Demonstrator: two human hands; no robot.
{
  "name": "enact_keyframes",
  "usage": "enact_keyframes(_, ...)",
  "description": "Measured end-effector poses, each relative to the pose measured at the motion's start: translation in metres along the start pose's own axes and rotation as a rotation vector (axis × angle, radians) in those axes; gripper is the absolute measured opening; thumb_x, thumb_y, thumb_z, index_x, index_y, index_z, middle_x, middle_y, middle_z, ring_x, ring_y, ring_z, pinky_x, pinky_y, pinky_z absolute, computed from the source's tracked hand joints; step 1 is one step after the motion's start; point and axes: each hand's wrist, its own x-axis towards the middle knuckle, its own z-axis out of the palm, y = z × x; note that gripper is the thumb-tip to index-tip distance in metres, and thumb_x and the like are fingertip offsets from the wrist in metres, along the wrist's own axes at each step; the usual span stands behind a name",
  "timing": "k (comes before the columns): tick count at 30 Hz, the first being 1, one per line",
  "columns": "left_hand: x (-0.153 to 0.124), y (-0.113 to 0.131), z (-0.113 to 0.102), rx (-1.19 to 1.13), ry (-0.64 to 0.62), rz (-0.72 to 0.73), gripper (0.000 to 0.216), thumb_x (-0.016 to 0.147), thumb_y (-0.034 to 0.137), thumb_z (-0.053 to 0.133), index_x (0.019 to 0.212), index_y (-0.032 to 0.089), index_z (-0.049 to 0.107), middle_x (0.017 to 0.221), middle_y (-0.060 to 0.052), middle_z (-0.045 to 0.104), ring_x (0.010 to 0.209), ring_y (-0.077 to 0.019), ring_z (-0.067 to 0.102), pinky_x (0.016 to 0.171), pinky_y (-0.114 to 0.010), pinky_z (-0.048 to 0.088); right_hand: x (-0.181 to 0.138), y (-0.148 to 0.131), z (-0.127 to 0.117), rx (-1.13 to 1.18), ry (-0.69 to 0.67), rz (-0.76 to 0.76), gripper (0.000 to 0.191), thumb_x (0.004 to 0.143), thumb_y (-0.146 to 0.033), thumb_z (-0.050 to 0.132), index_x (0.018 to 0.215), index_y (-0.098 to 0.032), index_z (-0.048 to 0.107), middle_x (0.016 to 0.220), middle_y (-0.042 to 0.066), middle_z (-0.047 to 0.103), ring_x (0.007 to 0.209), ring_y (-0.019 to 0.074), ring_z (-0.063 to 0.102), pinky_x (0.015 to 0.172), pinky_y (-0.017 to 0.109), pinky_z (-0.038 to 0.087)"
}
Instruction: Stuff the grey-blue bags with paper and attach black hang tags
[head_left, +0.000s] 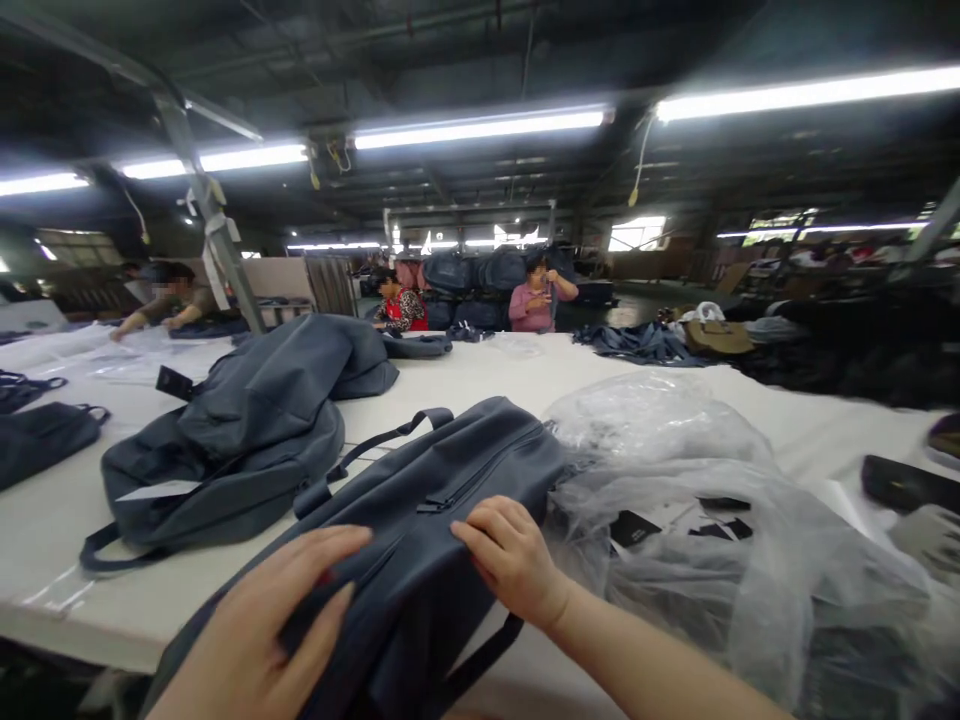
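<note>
A dark grey backpack (450, 480) lies on the white table (480, 375) right in front of me, its zipper facing up. My left hand (262, 630) grips the near lower part of the bag, thumb and fingers pinched on its fabric. My right hand (510, 555) rests curled on the bag's right side near the zipper, fingers pressed into the cloth.
A pile of grey backpacks (247, 430) lies to the left, with more bags (45, 435) at the far left edge. Clear plastic bags (705, 500) with black tags heap up on the right. Several people work at the far side of the table.
</note>
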Motion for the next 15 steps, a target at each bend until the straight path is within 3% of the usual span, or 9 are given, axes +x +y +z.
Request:
enact_keyframes(2,0.048,0.026,0.013,0.009,-0.221,-0.002,0.033,0.093,0.041,0.044,0.119,0.027,0.06,0.124,-0.004,0.063,0.116,-0.0222,0.058,0.102,-0.035,0.045,0.002,-0.002,-0.003,0.003,0.01,0.011,0.022,0.092,-0.015,0.049,0.109,-0.017,0.064,0.089,0.006,0.064,0.088,0.0189,0.055,0.083,0.037,0.049)
enact_keyframes(5,0.104,0.05,0.038,0.067,-0.396,-0.063,0.031,0.092,0.04,0.043,0.105,0.02,0.064,0.107,-0.009,0.068,0.102,-0.0265,0.063,0.092,-0.04,0.047,0.008,-0.003,-0.008,0.002,0.025,0.033,0.02,0.094,-0.015,0.047,0.104,-0.017,0.064,0.085,0.006,0.064,0.084,0.018,0.055,0.078,0.035,0.049)
enact_keyframes(7,0.125,0.056,0.051,0.072,-0.471,-0.08,0.029,0.089,0.042,0.045,0.093,0.019,0.064,0.094,-0.009,0.07,0.09,-0.0272,0.065,0.081,-0.039,0.048,0.011,-0.003,-0.01,0.005,0.021,0.037,0.02,0.095,-0.016,0.045,0.1,-0.017,0.064,0.083,0.005,0.063,0.082,0.0178,0.054,0.077,0.034,0.048)
enact_keyframes(12,0.132,0.056,0.067,0.09,-0.573,-0.158,0.027,0.082,0.045,0.053,0.073,0.02,0.06,0.078,-0.007,0.069,0.075,-0.0255,0.064,0.062,-0.033,0.04,0.014,0.001,-0.015,0.013,-0.022,-0.005,0.02,0.095,-0.015,0.044,0.099,-0.018,0.063,0.082,0.004,0.063,0.081,0.0173,0.055,0.076,0.033,0.047)
enact_keyframes(15,0.126,0.054,0.068,0.061,-0.517,-0.135,0.023,0.081,0.041,0.053,0.075,0.021,0.06,0.078,-0.005,0.069,0.074,-0.0239,0.062,0.063,-0.032,0.039,0.014,0.002,-0.016,0.023,-0.047,-0.012,0.019,0.095,-0.016,0.044,0.098,-0.018,0.063,0.081,0.004,0.063,0.08,0.0169,0.054,0.076,0.032,0.046)
